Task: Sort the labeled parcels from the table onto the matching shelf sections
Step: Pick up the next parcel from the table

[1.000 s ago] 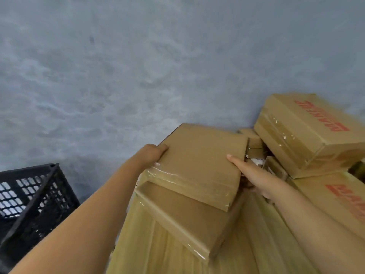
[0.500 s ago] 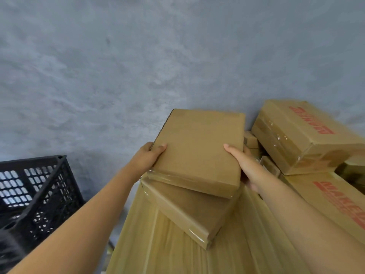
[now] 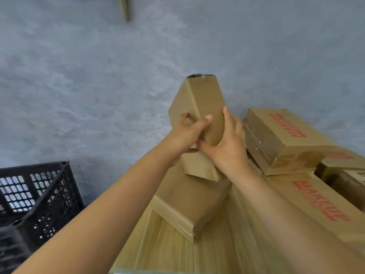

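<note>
Where the view took in the most, a grey floor [image 3: 98,86] lay behind all else. A wooden table [image 3: 167,250] carried the stock. A black crate [image 3: 39,194] stood on the floor left of the table. Two red-lettered cartons, one [image 3: 320,202] near, one [image 3: 280,139] behind it, sat to the right. A plain flat parcel [image 3: 189,202] lay on the table. The held parcel [image 3: 201,107], tipped on end above it, was gripped by the left hand [image 3: 187,133], fingers curled around its left face, and the right hand [image 3: 229,143], fingers pressed along its right side.
</note>
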`<state>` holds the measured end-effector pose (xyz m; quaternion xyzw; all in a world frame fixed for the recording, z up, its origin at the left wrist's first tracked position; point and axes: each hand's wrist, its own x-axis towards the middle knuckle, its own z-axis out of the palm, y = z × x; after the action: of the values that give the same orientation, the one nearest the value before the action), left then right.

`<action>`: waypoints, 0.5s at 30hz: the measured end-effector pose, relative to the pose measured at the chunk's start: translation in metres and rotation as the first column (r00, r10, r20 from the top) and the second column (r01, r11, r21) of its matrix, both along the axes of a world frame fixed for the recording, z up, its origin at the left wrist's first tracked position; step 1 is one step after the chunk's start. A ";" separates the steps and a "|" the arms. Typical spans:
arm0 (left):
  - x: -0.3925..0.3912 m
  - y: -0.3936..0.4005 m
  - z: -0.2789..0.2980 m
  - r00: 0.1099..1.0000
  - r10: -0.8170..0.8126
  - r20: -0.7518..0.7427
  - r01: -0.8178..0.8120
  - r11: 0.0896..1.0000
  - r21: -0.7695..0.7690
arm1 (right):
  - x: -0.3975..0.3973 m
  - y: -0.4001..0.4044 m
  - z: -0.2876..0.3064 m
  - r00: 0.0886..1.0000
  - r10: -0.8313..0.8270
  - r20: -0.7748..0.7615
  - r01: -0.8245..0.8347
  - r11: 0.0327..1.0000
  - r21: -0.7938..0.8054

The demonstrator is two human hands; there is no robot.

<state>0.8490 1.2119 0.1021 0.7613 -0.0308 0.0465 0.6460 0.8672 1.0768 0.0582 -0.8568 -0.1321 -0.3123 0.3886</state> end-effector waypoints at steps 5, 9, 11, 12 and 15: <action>-0.001 0.005 0.012 0.963 0.266 0.052 -0.267 0.963 0.028 | -0.015 0.010 0.002 0.968 0.245 0.043 -0.248 0.967 0.065; 0.001 0.023 -0.002 0.914 0.392 0.104 -0.404 0.904 0.143 | -0.019 0.017 -0.001 0.926 0.375 -0.047 -0.365 0.920 0.146; 0.003 0.036 -0.009 0.908 0.402 0.120 -0.416 0.901 0.124 | -0.014 0.015 -0.005 0.888 0.426 -0.171 -0.392 0.898 0.201; 0.003 0.043 -0.012 0.907 0.402 0.126 -0.415 0.904 0.105 | -0.011 0.013 -0.009 0.873 0.422 -0.244 -0.382 0.903 0.196; 0.002 0.065 -0.018 0.918 0.386 0.089 -0.387 0.922 -0.014 | 0.001 0.002 -0.030 0.848 0.292 -0.443 -0.269 0.956 0.115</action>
<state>0.8513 1.2771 0.0845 0.7507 0.0910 0.2070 0.6207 0.8683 1.0791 0.0280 -0.8677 -0.1532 -0.0460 0.4707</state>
